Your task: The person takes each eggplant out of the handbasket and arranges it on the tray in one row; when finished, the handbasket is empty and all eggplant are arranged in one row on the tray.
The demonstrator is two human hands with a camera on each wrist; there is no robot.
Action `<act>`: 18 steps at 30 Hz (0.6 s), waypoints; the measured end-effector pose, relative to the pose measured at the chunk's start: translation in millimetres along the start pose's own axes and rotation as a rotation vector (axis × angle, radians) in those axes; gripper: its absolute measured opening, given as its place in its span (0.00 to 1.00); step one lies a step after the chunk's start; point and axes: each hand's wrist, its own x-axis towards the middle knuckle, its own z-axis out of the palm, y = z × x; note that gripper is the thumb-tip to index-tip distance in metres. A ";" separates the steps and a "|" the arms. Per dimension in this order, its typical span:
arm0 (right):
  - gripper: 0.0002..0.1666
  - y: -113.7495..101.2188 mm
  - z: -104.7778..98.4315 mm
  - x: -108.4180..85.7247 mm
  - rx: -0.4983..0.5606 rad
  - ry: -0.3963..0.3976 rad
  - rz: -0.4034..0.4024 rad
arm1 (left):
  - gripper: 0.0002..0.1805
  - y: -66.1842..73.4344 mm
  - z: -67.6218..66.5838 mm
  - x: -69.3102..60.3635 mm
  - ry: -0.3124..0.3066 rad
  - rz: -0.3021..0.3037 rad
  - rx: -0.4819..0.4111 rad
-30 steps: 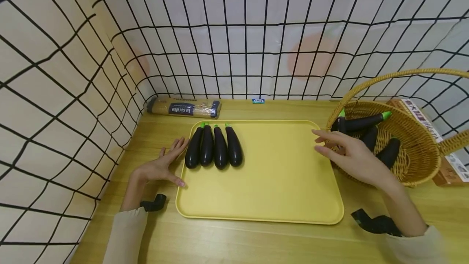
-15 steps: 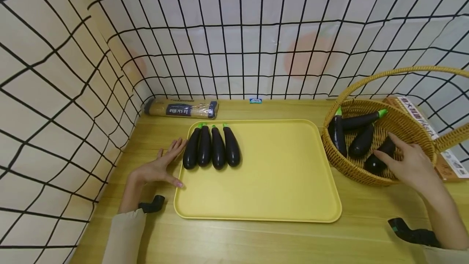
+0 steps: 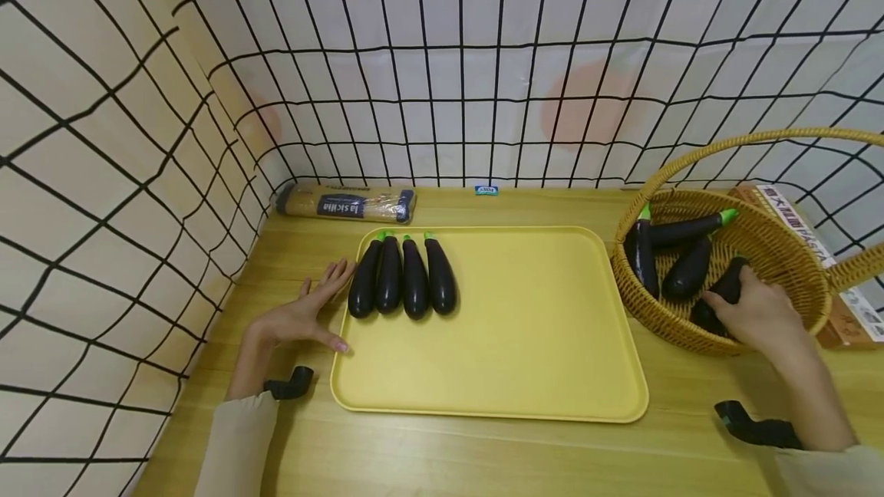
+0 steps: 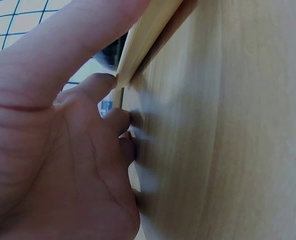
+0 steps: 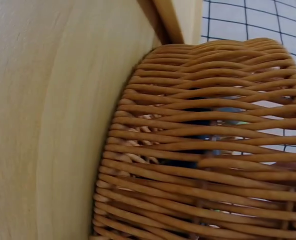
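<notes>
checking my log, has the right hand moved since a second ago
Yes, rightward: the right hand, earlier at the right edge of the tray, now grips an eggplant in the basket.

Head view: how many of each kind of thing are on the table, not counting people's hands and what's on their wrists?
Eggplants: 8 in view (4 on the tray, 4 in the basket)
Tray: 1
Basket: 1
Long clear packet: 1
Box: 1
Small blue-and-white thing: 1
Total: 13
</notes>
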 end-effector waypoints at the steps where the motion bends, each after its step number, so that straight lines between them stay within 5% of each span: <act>1: 0.59 0.5 0.5 1.0 0.001 0.000 0.001 | 0.76 0.0 0.4 0.2 0.000 0.000 0.000; 8: 0.45 9.3 0.7 1.9 0.052 0.112 -0.012 | 0.76 -1.2 1.6 1.2 -0.004 0.007 -0.012; 18: 0.47 10.6 0.2 6.2 0.042 0.053 -0.004 | 0.76 -0.5 -0.2 0.8 -0.005 -0.003 -0.028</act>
